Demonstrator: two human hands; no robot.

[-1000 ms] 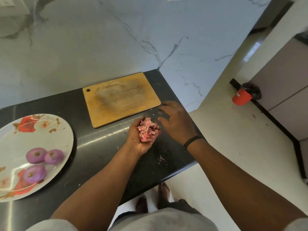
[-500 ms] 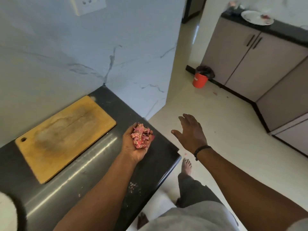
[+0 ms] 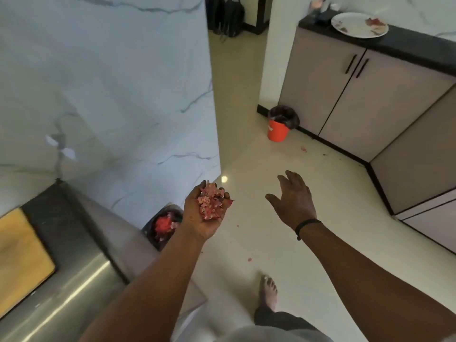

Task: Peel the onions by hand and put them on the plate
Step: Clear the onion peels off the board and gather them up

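left hand (image 3: 206, 213) is cupping onion peels (image 3: 212, 202), right hand (image 3: 293, 201) spread empty; cleanup step, next tipping peels into the bin (image 3: 162, 227) just below.

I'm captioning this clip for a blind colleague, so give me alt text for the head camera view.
A person's cupped left hand carries a heap of pink onion peels out past the dark counter's edge, while the empty right hand spreads open over the cream floor. A lined bin holding scraps sits just below, and an orange bin stands by the cabinets.
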